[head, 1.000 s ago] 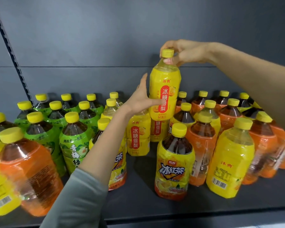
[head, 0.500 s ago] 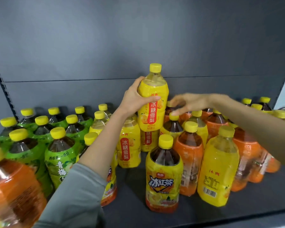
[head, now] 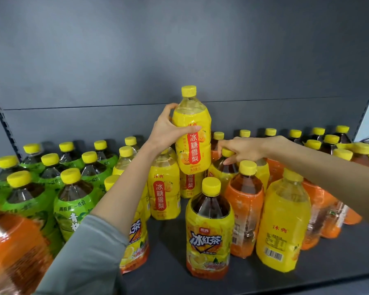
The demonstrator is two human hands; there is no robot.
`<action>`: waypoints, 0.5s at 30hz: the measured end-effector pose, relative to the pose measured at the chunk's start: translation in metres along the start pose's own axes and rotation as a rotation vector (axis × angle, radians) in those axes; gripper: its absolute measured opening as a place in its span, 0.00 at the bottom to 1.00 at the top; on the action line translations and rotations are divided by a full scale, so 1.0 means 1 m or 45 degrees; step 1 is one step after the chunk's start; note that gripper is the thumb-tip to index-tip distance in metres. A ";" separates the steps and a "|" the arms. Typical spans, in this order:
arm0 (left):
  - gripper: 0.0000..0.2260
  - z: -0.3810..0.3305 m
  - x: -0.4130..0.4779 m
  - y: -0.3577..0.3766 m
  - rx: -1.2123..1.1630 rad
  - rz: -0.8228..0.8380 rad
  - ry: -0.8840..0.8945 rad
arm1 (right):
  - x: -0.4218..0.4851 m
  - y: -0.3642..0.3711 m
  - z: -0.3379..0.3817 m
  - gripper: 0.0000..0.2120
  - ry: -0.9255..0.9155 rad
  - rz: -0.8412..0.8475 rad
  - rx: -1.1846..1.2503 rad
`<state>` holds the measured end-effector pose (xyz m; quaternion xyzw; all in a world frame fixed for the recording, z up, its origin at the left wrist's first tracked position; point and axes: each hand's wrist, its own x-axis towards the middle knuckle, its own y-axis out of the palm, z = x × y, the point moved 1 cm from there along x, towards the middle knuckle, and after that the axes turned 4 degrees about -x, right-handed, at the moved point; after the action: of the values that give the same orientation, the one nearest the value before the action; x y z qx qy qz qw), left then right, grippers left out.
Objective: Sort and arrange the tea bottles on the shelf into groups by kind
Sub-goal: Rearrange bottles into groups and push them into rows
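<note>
I find the shelf (head: 168,256) crowded and, in my judgement, only partly sorted. Green-label bottles (head: 73,209) stand grouped on the outer side of the left hand (head: 168,133). Orange-label bottles (head: 245,209) stand below the right forearm, mixed with yellow ones.

The pear bottle (head: 193,145) is off the shelf, upright and raised above its standing neighbours. The left hand wraps its upper label, thumb across the front. The right hand (head: 245,150), just beside it, curls its fingers round the cap of a dark tea bottle (head: 222,167) standing directly beneath that hand.

Handling, as I judge it:
- These are large, full bottles, so they are heavy.
- The plastic walls should give slightly under pressure, and the shrink label looks slick.
- A one-handed hold sits best at the shoulder, above the widest part.
- The cap hold suits a straight lift only; a sideways pull risks toppling neighbours.
</note>
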<state>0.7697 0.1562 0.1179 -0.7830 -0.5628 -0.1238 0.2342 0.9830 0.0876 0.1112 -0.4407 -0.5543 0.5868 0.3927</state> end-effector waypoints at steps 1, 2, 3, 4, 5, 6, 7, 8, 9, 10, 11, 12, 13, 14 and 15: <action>0.35 0.000 0.000 -0.001 0.002 0.013 -0.015 | -0.001 -0.001 0.001 0.09 0.002 0.016 0.002; 0.35 0.000 0.000 -0.002 0.011 0.036 -0.024 | -0.001 -0.001 0.001 0.09 -0.001 0.030 0.005; 0.34 0.000 0.000 -0.002 0.033 0.067 -0.028 | -0.002 -0.001 0.002 0.09 -0.004 0.042 0.012; 0.34 -0.001 0.001 -0.002 0.058 0.096 -0.029 | -0.003 -0.001 0.002 0.09 -0.009 0.052 0.019; 0.34 -0.002 0.001 -0.001 0.081 0.119 -0.027 | -0.005 -0.001 0.002 0.09 -0.014 0.058 0.022; 0.34 -0.002 0.002 0.000 0.100 0.130 -0.025 | -0.006 -0.001 0.001 0.09 -0.015 0.065 0.022; 0.34 -0.002 0.002 0.002 0.112 0.135 -0.023 | -0.007 0.000 0.001 0.09 -0.017 0.069 0.021; 0.35 0.000 0.002 0.004 0.123 0.141 -0.027 | -0.008 0.000 -0.001 0.09 -0.020 0.065 0.025; 0.37 0.004 0.001 0.007 0.142 0.149 -0.037 | -0.011 0.001 -0.002 0.09 -0.030 0.053 0.040; 0.38 0.010 -0.001 0.010 0.161 0.163 -0.046 | -0.012 0.001 -0.003 0.09 -0.039 0.035 0.062; 0.39 0.017 -0.004 0.015 0.184 0.181 -0.058 | -0.014 0.001 -0.005 0.09 -0.041 0.014 0.085; 0.39 0.024 -0.008 0.020 0.204 0.198 -0.068 | -0.015 0.002 -0.007 0.08 -0.034 -0.010 0.101; 0.39 0.030 -0.011 0.024 0.226 0.209 -0.080 | -0.016 0.002 -0.008 0.09 -0.026 -0.029 0.108; 0.39 0.034 -0.014 0.028 0.248 0.213 -0.092 | -0.016 0.003 -0.009 0.09 -0.024 -0.043 0.105; 0.39 0.035 -0.016 0.030 0.269 0.215 -0.103 | -0.016 0.005 -0.010 0.09 -0.032 -0.051 0.101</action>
<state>0.7899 0.1534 0.0741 -0.8028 -0.5138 -0.0122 0.3021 0.9977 0.0746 0.1080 -0.4063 -0.5442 0.6059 0.4144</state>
